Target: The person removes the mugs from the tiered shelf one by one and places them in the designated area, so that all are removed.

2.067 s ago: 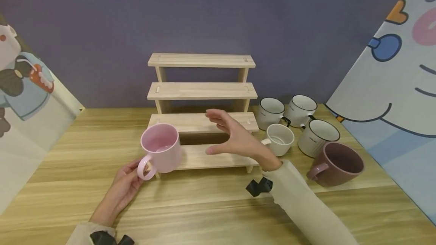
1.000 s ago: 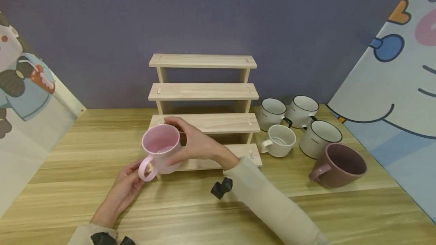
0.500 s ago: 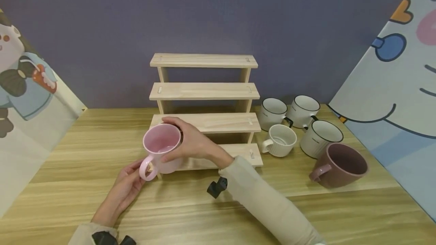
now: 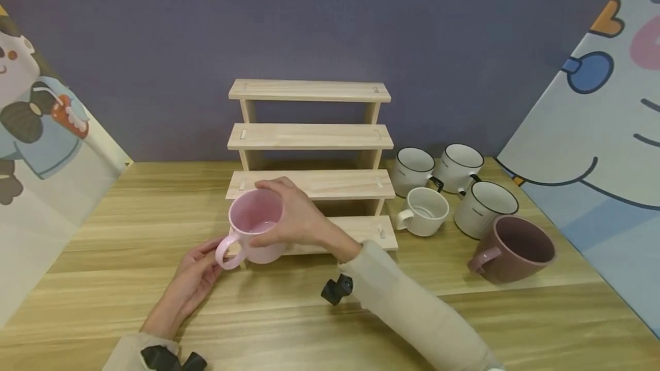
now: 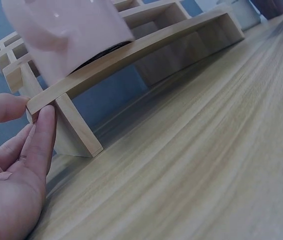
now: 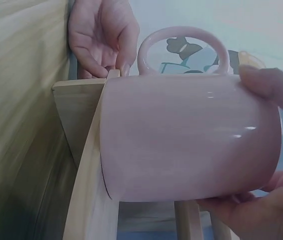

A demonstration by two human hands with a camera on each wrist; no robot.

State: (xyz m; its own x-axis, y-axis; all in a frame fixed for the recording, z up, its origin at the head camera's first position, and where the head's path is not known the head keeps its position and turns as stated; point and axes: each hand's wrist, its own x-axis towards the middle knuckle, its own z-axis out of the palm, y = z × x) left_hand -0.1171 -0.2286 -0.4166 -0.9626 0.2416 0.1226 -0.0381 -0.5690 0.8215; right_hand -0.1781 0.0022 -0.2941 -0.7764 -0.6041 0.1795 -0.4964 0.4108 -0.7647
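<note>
A pink mug [image 4: 254,210] stands upright on the left end of the lowest step of a wooden tiered shelf [image 4: 309,137], its handle turned to the front left. My right hand [image 4: 302,220] grips the mug around its rim and side, thumb at the front and fingers behind. In the left wrist view, the left hand [image 5: 19,170] pinches the left end of the lowest board between thumb and fingers, just below the mug. The right wrist view shows the mug's base [image 6: 106,165] against the board; part of the right fingers is hidden behind it.
Right of the shelf stand white mugs with black rims [image 4: 412,173], a small cream cup [image 4: 424,212] and a maroon mug [image 4: 510,251]. A dark wall [image 4: 154,62] rises behind the wooden table [image 4: 103,268]. Cartoon-printed panels flank both sides.
Over the first second, my right hand came left and took hold of the mug. Since half a second ago, mug and hand have shifted slightly right along the board. The left hand stays at the shelf end.
</note>
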